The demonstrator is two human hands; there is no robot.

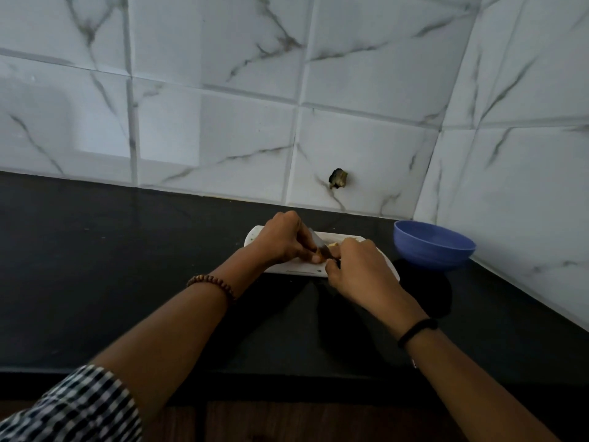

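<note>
A white cutting board [296, 268] lies on the black counter near the wall. Over its left part, my left hand [283, 239] curls its fingers onto a small brownish piece of food that is mostly hidden. My right hand [360, 271] grips a knife by its dark handle. The grey knife blade [317, 241] points up and left, between both hands. A small pale food piece [333, 245] lies on the board just behind the blade.
A blue bowl [433, 245] sits to the right of the board, close to the corner of the tiled walls. The black counter [127, 266] stretches to the left. A dark hole [338, 178] marks the wall tile behind the board.
</note>
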